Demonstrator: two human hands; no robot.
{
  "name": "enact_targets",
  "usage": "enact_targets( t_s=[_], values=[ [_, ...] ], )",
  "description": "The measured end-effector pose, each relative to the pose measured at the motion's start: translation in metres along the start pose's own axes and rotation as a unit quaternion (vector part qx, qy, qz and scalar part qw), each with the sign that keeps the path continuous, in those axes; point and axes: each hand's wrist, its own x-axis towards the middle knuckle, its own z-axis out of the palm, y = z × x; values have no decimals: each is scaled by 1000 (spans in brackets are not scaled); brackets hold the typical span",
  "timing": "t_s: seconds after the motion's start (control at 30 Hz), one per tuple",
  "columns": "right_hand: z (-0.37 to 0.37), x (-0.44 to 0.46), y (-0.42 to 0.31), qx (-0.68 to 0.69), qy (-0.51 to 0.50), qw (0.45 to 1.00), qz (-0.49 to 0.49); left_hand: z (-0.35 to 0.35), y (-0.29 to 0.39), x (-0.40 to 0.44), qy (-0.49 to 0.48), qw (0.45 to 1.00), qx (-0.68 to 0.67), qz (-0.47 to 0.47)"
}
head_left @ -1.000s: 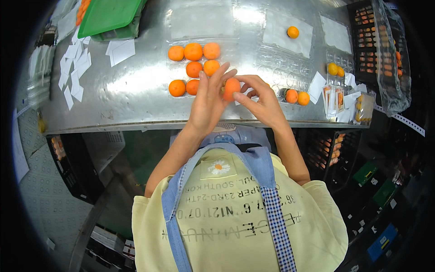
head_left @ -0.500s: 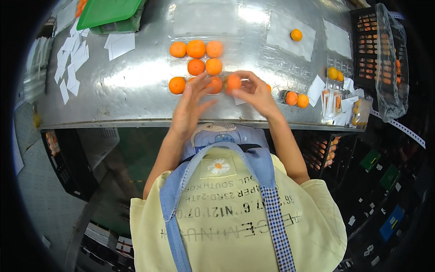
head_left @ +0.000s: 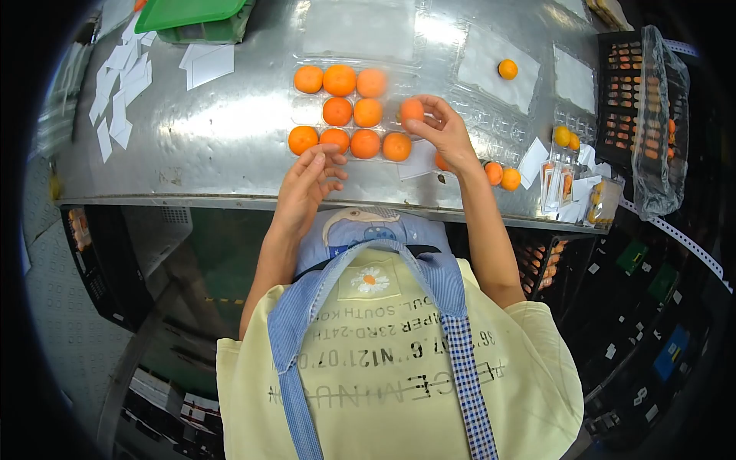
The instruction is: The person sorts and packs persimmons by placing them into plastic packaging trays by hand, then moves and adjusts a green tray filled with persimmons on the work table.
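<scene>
My right hand [head_left: 443, 132] pinches an orange [head_left: 412, 110] between thumb and fingers, just right of the middle row. Beneath it, several more oranges [head_left: 338, 80] sit in rows in a clear plastic tray [head_left: 400, 78]. Three make the back row, two the middle row, and several line the front row. Nothing is in my left hand [head_left: 308, 184]; its fingers are apart and slightly curled. Its fingertips are close by a front-row orange [head_left: 335, 140]; whether they touch it I cannot tell. A white card [head_left: 416, 162] lies below my right hand.
A clear lid with a pale pad [head_left: 359, 29] lies behind the tray. Rightward are another padded lid [head_left: 498, 65] bearing an orange, loose oranges [head_left: 510, 179], packs of cards [head_left: 557, 184] and a black crate [head_left: 622, 92]. White cards [head_left: 123, 88] and a green-lidded tub [head_left: 195, 19] are leftward.
My right hand has moved up and right with an orange, uncovering the orange at the front row's right end. My left hand has drawn back toward me and left, off the front row.
</scene>
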Motion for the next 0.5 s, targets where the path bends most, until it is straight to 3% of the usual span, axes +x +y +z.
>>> enact_targets(
  t_s=[0.1,0.17,0.27,0.5],
  values=[
    [-2,5,-9,-159,10,985,-60,0,0,1,5,1000,5,2],
    [-3,10,-14,-328,11,934,-139,1,0,1,12,1000,11,-1],
    [-2,13,-25,-446,-22,877,-179,3,0,1,22,999,24,-6],
    [-6,28,-23,-510,-96,815,-258,1,-1,3,26,999,34,-5]
  ],
)
